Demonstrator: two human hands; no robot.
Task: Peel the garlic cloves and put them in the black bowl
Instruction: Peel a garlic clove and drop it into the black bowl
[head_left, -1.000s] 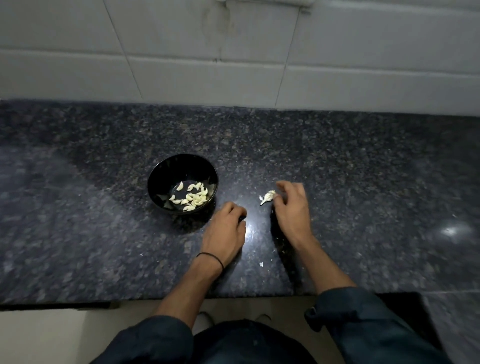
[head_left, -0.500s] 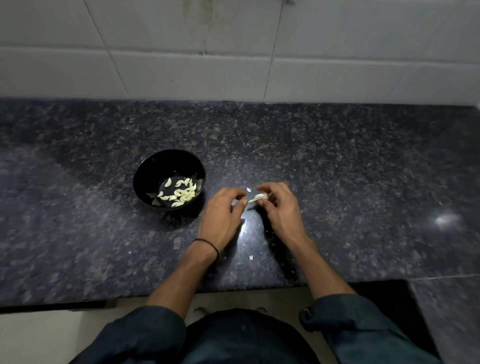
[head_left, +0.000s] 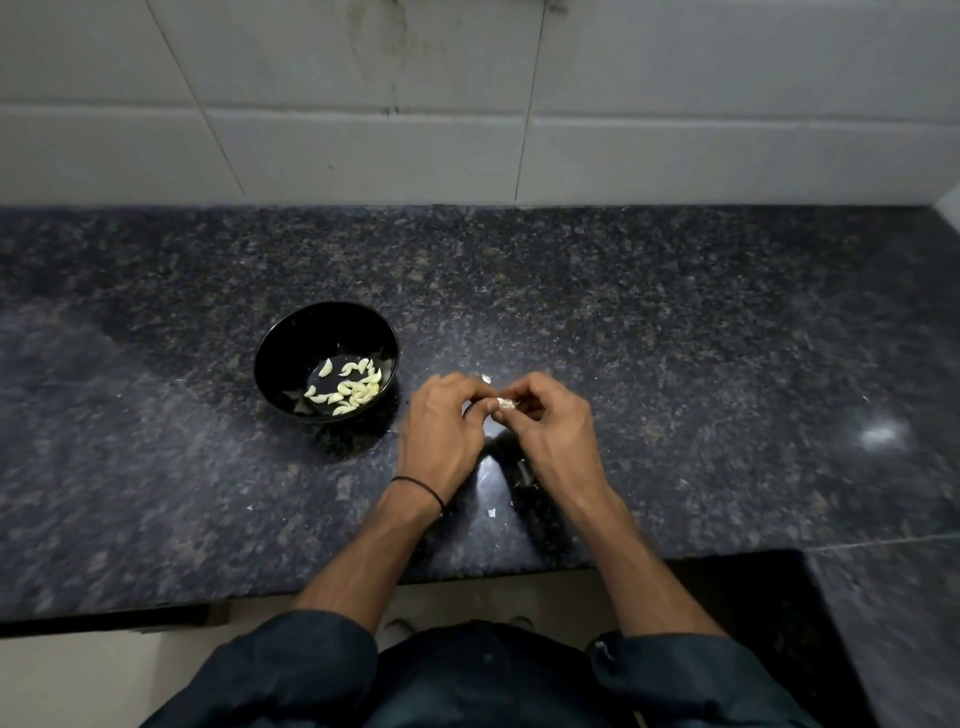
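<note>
A black bowl (head_left: 280, 364) stands on the dark granite counter, left of my hands, with several pale peeled garlic cloves (head_left: 349, 389) in its bottom. Both hands meet just right of the bowl, over the counter. My right hand (head_left: 545, 431) pinches a small whitish garlic clove (head_left: 506, 402) between thumb and fingertips. My left hand (head_left: 441, 426), a black band on its wrist, has its fingers curled onto the same clove from the left. Most of the clove is hidden by the fingers.
The speckled granite counter (head_left: 675, 338) runs to a white tiled wall (head_left: 467, 130) at the back. Small flakes of garlic skin (head_left: 491, 512) lie near my wrists and beyond my fingers. The counter's front edge is below my forearms; a lower dark surface sits at right.
My left hand has come off the counter and joined the right hand at the clove. The right hand has drawn the clove slightly toward me.
</note>
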